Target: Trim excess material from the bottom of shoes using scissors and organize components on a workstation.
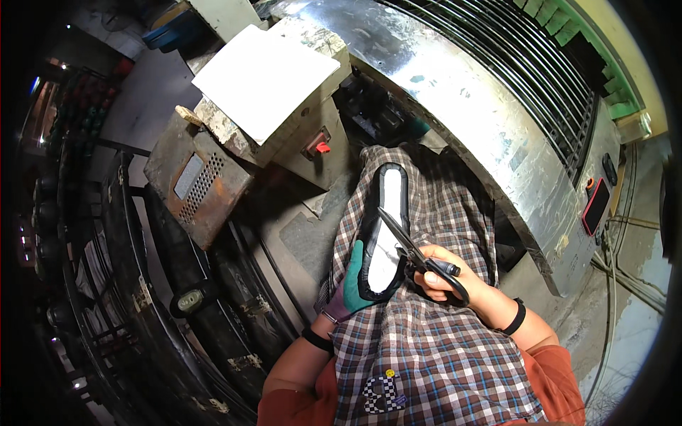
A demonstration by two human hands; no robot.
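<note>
On my lap lies a black shoe upper [364,273], turned sole up, with a long white insole board [384,264] framed by its dark edge. My left hand [349,280], in a green and purple glove, grips the upper's near left side; its fingertips are partly hidden. In my bare right hand [439,275] is a pair of black scissors [395,227]. The blades point up and left over the middle of the white board. I cannot tell whether the blades touch it.
A checked apron [433,348] covers my lap. Ahead, a scuffed metal table [455,92] holds a red-edged phone [595,206] at right. White sheets [264,82] top a worn metal box with a red switch [322,148]. Dark metal racks [160,277] stand at left.
</note>
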